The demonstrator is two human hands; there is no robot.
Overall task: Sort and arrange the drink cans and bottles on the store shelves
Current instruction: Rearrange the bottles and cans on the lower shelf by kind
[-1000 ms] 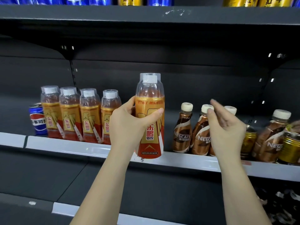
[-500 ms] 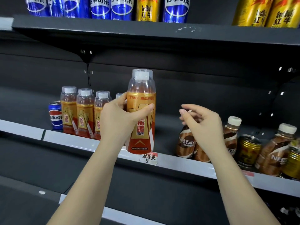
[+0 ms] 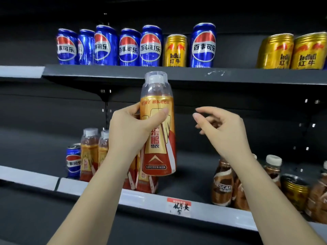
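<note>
Plainly, the risks are sitting along the middle shelf (image 3: 99, 187), running from left to right. At the far left a blue cola can with a red-and-white emblem (image 3: 73, 160) is standing just beside a row of amber plastic bottles with orange-and-red labels and clear caps (image 3: 89, 154), and it looks misplaced, since its kind is lining the upper shelf (image 3: 109, 72). If the held bottle is being lowered into that row carelessly, it could be knocking a neighbour against the can or tipping one off the shelf lip.

The left hand (image 3: 130, 133) is rising from the lower left, wrist bent slightly back, gripping a tall matching amber bottle with an orange-and-red label and a clear overcap (image 3: 159, 126) at mid-body, thumb across the front and fingers (image 3: 136, 105) curled behind. The bottle is hanging upright in the air, in front of the row, its cap reaching the upper shelf's edge; lifting it further could be bumping that edge.

The right hand (image 3: 223, 131) is hovering empty, well apart from the bottle, fingers loosely bent. Below it, brown coffee bottles with cream caps (image 3: 222, 187) and a gold can (image 3: 294, 190) are crowding together, so a dropping wrist could be toppling them.
</note>
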